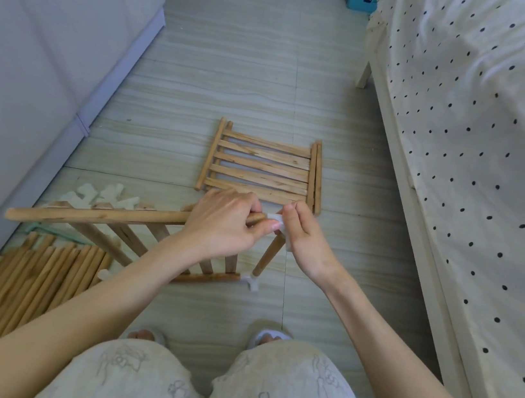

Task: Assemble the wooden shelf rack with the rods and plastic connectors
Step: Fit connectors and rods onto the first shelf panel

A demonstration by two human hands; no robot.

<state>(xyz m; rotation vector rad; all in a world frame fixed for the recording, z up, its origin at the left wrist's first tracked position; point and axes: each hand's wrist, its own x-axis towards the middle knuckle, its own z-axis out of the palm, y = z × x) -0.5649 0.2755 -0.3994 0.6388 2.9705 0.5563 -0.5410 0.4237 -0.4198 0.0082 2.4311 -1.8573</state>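
The top rail of an upright slatted shelf panel is held in the left hand, its grip curled round the rail's end, presumably to steady it while a white plastic connector, pinched by the right hand, is pressed onto it above a short upright rod. A second slatted panel lies flat on the floor at twelve o'clock, spare rods at eight o'clock and loose connectors at ten o'clock, all kept within reach.
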